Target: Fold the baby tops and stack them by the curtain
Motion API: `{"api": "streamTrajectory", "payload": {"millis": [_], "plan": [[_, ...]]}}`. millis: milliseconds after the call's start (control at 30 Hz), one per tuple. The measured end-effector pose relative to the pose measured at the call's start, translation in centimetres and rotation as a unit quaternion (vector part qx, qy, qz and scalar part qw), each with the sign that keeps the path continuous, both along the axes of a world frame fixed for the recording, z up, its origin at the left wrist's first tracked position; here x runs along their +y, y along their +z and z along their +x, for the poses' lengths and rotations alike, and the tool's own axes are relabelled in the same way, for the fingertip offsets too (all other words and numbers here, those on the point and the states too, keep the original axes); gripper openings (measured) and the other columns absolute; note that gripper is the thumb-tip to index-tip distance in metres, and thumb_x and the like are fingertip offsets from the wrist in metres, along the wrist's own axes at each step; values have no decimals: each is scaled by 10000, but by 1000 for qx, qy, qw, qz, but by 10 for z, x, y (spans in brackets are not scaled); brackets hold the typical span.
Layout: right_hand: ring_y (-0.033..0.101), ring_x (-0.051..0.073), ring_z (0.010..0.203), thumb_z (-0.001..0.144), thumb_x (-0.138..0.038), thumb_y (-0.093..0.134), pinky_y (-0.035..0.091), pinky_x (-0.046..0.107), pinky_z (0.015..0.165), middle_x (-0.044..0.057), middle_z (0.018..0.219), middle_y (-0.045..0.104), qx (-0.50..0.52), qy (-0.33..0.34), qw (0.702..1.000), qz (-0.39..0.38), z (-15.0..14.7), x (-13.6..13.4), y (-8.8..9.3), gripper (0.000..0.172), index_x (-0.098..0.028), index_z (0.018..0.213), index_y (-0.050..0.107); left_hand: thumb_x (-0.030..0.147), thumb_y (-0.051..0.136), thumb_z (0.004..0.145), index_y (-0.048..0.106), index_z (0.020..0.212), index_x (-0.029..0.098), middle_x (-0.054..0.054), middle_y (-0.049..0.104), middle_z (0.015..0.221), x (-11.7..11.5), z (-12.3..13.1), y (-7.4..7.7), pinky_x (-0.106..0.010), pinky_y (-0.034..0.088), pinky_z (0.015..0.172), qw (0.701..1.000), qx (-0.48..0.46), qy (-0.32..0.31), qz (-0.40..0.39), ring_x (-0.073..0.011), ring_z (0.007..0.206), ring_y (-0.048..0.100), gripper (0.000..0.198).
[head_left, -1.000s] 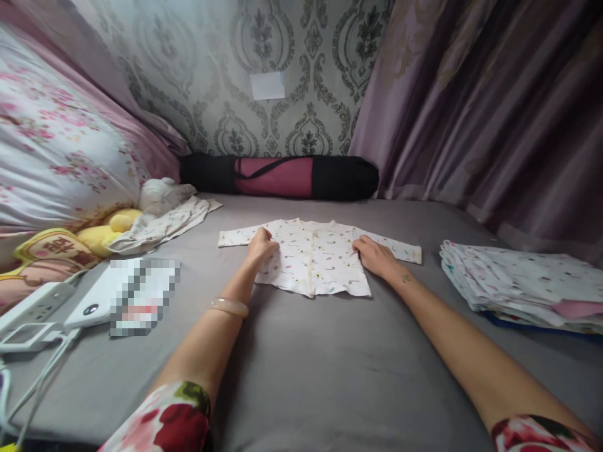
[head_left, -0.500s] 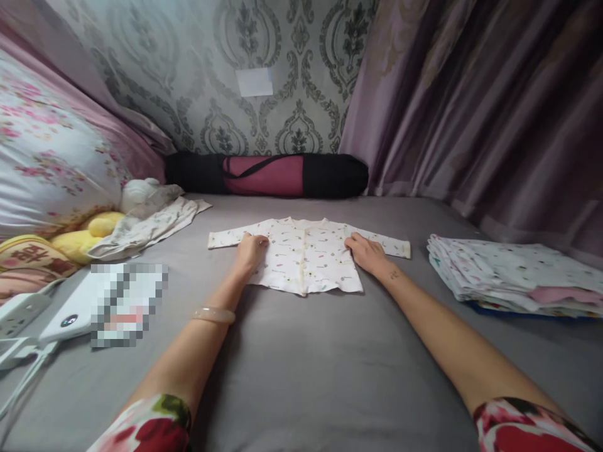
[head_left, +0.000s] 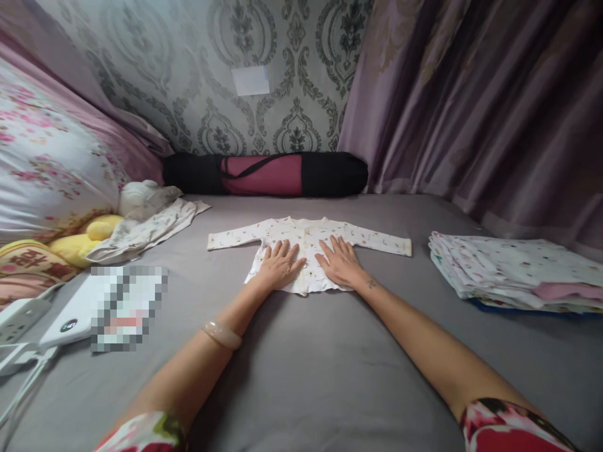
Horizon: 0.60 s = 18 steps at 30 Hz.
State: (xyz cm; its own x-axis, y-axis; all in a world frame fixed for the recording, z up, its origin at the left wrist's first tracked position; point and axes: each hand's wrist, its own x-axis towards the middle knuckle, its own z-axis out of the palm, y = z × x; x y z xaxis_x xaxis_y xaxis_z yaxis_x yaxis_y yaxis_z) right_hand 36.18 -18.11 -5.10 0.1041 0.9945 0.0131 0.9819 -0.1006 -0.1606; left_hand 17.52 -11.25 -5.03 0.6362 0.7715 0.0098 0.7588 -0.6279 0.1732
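Observation:
A small white long-sleeved baby shirt [head_left: 311, 238] with a tiny print lies spread flat, front side up, its sleeves stretched out to both sides. My left hand [head_left: 281, 265] rests palm down on the left half of its body, fingers spread. On the right half my right hand [head_left: 340, 263] lies flat too, fingers apart. Both hands cover parts of the lower front, and a strip of the middle front opening shows between them. A pale bangle [head_left: 222, 335] circles my left wrist.
A folded stack of printed cloths [head_left: 513, 270] lies on the grey sheet [head_left: 339, 376] at the right. At the left are a crumpled printed cloth [head_left: 146, 232], a yellow plush toy [head_left: 75, 248], a white power bank [head_left: 78, 314] and a power strip [head_left: 21, 317]. A black-and-maroon bag [head_left: 264, 174] lies along the wall.
Both hands have let go of the shirt's sides near the underarms and moved inward and nearer to me. Their fingers have opened out flat on the front.

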Motion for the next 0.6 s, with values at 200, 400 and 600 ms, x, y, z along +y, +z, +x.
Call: {"api": "streamTrajectory", "payload": {"millis": [200,400,600], "plan": [[117,344,1462,970,-571,212,86,518,1158,141,1594,203,-8,0,1000,2,3,1,0,664,-209,1524,277,543,249,967,369,1449,156,-199,316,1529,-1,-4,-5,-564,150,1132,997,-3,65,44,-382,1426,239,630],[101,291,1474,972,-532,218,42,519,1167,135,1604,159,8,41,999,-20,0,-9,5,659,-177,1525,266,545,256,969,365,1443,140,-190,321,1528,-1,-11,-7,-551,171,1140,998,3,33,56,-358,1429,243,633],[75,279,1479,968,-550,212,41,498,1175,127,1608,141,11,90,995,-39,-4,-36,7,681,-175,1536,243,533,234,979,350,1463,180,-129,305,1557,-7,-36,-11,-500,172,1168,998,6,-26,49,-304,1450,227,611]]}}
